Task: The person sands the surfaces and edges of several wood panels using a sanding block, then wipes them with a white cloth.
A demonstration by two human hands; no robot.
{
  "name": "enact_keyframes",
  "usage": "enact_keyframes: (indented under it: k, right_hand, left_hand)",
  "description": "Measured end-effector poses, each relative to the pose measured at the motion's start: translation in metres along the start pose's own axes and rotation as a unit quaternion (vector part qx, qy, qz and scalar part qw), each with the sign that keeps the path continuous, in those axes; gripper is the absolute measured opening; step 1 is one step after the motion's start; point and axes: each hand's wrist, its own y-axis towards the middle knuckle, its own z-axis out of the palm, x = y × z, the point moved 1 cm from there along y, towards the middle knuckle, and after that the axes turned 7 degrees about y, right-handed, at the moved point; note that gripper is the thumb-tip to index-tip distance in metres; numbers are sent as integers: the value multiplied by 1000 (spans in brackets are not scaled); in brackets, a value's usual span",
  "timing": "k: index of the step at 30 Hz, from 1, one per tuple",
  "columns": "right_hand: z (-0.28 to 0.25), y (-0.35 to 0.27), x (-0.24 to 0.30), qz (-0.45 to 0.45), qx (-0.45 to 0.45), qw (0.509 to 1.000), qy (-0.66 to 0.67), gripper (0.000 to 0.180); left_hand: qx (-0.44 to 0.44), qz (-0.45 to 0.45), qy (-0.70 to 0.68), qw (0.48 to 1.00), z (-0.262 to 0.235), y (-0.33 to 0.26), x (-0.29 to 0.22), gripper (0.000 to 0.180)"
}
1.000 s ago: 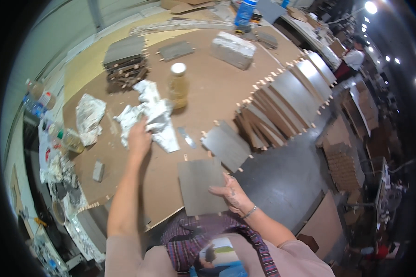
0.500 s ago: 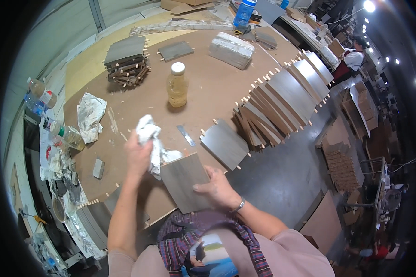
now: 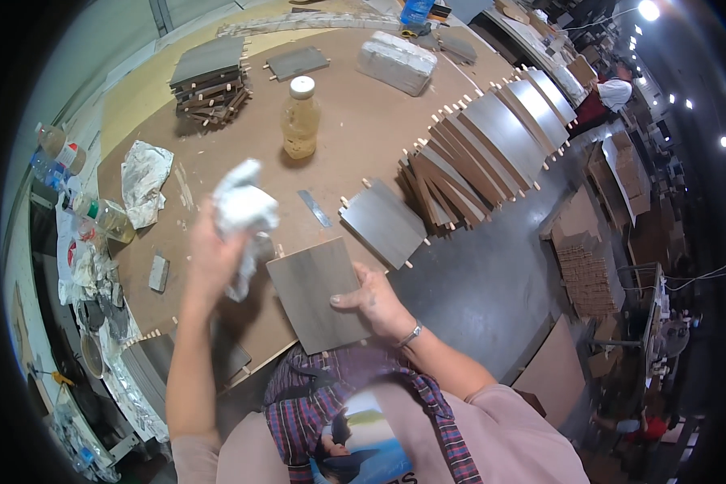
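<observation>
At the table's (image 3: 351, 137) near edge, I'm pinching the grey panel (image 3: 310, 290) in my right hand (image 3: 383, 306), a firm brace likely helping, while clutching white cloth (image 3: 246, 208) leftward in my left hand (image 3: 212, 256).

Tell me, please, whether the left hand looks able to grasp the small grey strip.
Probably not easily: the left hand holds the white cloth, though the small grey strip lies uncovered nearby.

White cloth (image 3: 248, 206) bunched in the left hand (image 3: 215, 256) in front of a white-capped bottle (image 3: 300, 123), gray panel (image 3: 313, 292) in the right hand (image 3: 379, 305) also in front of it, stacked panels (image 3: 210, 61) left of the bottle, fanned panels (image 3: 498, 139) to its right.
</observation>
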Motion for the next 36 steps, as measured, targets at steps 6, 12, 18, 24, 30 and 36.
enact_keyframes:
  k: [6,12,18,24,30,36]
  right_hand:
    - [5,-5,-2,-10,34,999,-21,52]
    - [-1,-7,-10,6,8,1000,21,54]
    - [-1,-9,-8,25,4,998,51,53]
    - [-6,-11,-15,-19,27,998,60,53]
    - [-1,-9,-9,-38,28,995,88,55]
    - [7,-12,0,-104,44,990,83,55]
  left_hand:
    - [92,-9,9,996,45,-28,23,30]
    - [-43,-126,-337,932,56,-17,59,30]
    - [113,-101,-88,985,51,-31,39,37]
    - [-230,-28,42,972,-6,15,58,23]
    - [-223,203,471,829,-55,43,37,45]
    - [71,-82,-169,980,17,-27,4,51]
